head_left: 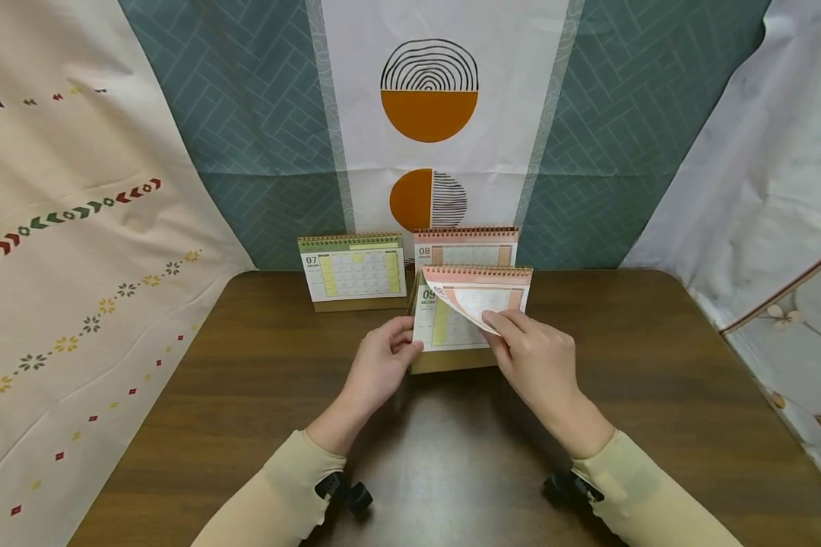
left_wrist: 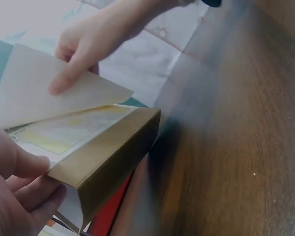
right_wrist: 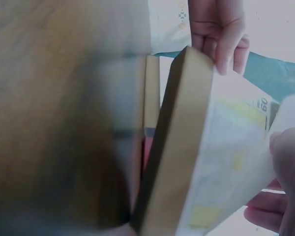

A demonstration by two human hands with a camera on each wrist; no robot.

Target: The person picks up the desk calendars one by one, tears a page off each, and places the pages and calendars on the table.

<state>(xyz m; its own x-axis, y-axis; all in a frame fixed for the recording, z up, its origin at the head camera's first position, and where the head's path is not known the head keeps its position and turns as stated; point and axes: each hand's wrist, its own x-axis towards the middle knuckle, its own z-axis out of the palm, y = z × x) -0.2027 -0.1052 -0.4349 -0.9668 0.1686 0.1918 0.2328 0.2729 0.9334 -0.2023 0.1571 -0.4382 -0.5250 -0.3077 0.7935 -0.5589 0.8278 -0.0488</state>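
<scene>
A desk calendar with a gold-brown cardboard stand is between my hands. My left hand grips its left edge, thumb on the front and fingers behind. My right hand pinches the lower part of a pink-headed page between thumb and fingers. That page curls up from its lower left corner, still bound along the top coil. Beneath it shows a green and yellow sheet marked 09. In the left wrist view the lifted page shows its plain pale back, and the stand is tilted.
Behind the held calendar stands a pink calendar marked 08. At its left is a green calendar marked 07. All are near the back edge of the brown wooden table, with patterned cloth hanging behind.
</scene>
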